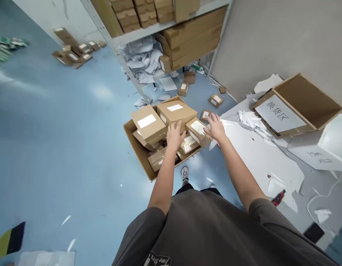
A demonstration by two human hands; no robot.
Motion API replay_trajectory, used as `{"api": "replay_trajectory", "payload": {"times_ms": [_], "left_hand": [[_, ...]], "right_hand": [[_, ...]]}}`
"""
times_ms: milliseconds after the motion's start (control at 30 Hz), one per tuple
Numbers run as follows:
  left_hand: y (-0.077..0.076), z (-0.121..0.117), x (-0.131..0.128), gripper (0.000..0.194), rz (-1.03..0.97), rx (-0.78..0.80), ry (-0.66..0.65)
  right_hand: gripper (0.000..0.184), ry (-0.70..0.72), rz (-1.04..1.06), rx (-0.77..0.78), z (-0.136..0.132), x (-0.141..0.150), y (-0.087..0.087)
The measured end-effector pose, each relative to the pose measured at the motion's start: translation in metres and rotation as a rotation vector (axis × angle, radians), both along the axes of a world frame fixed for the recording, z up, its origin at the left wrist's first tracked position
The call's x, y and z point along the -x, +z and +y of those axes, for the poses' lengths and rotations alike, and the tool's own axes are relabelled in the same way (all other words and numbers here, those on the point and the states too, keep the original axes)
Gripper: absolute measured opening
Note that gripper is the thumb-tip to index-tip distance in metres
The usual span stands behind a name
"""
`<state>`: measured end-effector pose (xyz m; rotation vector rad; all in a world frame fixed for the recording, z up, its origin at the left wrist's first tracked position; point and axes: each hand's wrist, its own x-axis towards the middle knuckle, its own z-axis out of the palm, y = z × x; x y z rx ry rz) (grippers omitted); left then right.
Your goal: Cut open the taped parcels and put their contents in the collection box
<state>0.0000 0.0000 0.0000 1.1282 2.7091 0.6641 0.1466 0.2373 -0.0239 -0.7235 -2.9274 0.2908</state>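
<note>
A large open cardboard carton (140,160) holds several taped brown boxes with white labels. My left hand (175,137) is over the middle of it, fingers spread, in front of a bigger labelled box (178,111). Along the carton's right side, a smaller taped box (198,131) sits high, between my two hands. My right hand (216,128) is at that box's right side with fingers apart; whether the fingertips press on it I cannot tell. Another labelled box (149,122) lies tilted at the left of the carton.
Behind the carton stands a metal shelf (149,31) with boxes and crumpled paper. Small boxes (215,100) lie on the blue floor (85,140). To the right are a table (251,155) with white sheets, an open labelled box (283,111) and a red cutter (278,198).
</note>
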Motion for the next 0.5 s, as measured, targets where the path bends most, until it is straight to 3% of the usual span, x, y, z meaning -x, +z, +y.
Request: {"api": "replay_trajectory", "payload": {"times_ms": [167,300,400,500], "left_hand": [[-0.067,0.061,-0.056,0.087,-0.246,0.148,-0.132],[-0.11,0.098,-0.092,0.101,-0.422,0.257,-0.068],[-0.125,0.107,-0.106,0.095,-0.445,0.241,0.011],[-0.122,0.103,-0.117,0.09,-0.423,0.189,0.047]], "right_hand": [[0.088,-0.07,-0.302,0.134,0.014,-0.025,-0.055],[0.086,-0.081,-0.35,0.284,0.012,-0.033,-0.082],[0.079,-0.076,-0.305,0.312,0.005,-0.034,-0.087],[0.074,-0.04,-0.255,0.293,-0.001,-0.042,-0.079]]}}
